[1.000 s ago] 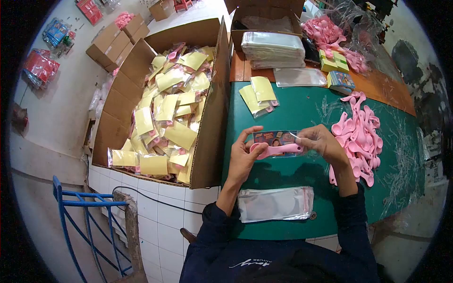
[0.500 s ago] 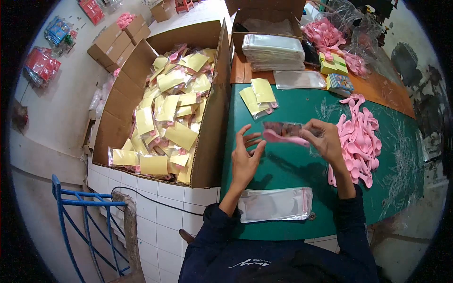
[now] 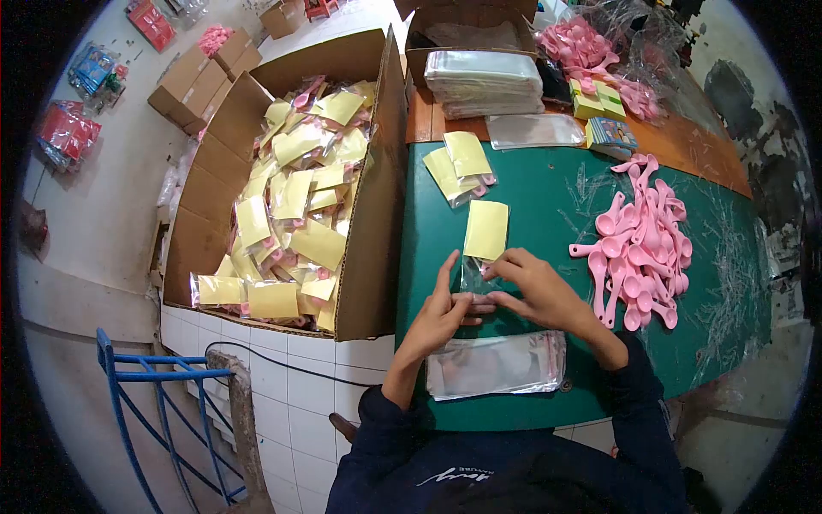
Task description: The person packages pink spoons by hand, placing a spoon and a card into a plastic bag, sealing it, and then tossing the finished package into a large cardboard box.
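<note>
A clear plastic bag (image 3: 475, 272) lies on the green table in front of me, with a yellow card (image 3: 486, 230) facing up inside it. A bit of pink shows near its lower end, mostly hidden by my fingers. My left hand (image 3: 435, 324) grips that lower end between thumb and fingers, its index finger stretched forward. From the right, my right hand (image 3: 548, 293) pinches the same end of the bag. Just below both hands is a stack of flat clear bags (image 3: 492, 367). Pink spoons (image 3: 642, 248) are heaped to the right.
Two filled bags (image 3: 462, 163) lie farther up the table. A large carton (image 3: 364, 231) of filled bags stands left. Behind are a thick stack of clear bags (image 3: 484, 81), small printed cards (image 3: 612, 135) and more pink spoons (image 3: 578, 47). A blue metal frame (image 3: 163, 377) stands lower left.
The bag with the spoon, held up in my right hand before, now lies on the table, yellow card upward. Both hands have come together at its lower end.
</note>
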`<state>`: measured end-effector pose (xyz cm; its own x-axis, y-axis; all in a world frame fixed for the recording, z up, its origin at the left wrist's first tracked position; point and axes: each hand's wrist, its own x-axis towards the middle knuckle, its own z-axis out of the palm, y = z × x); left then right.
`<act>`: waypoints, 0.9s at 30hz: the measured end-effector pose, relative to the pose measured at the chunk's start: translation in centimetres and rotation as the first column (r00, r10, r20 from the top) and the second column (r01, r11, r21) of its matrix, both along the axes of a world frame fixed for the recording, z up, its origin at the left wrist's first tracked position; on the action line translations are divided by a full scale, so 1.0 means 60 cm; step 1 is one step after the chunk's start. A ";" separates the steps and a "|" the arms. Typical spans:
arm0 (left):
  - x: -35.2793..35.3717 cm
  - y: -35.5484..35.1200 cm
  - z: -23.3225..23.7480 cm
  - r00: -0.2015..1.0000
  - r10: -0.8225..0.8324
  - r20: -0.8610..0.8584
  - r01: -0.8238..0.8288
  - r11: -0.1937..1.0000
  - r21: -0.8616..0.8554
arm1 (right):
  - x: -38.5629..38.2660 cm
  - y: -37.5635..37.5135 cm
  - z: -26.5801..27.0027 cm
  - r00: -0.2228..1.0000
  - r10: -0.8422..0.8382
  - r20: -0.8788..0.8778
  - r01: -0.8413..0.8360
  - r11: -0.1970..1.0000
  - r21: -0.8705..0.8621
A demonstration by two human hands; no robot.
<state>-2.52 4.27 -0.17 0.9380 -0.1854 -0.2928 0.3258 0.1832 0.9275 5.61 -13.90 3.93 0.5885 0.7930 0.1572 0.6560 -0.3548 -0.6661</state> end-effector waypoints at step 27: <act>0.017 -0.014 -0.009 0.988 0.154 -0.016 -0.154 0.988 0.025 | 0.047 -0.101 0.074 0.800 0.440 -0.408 -0.321 0.888 0.330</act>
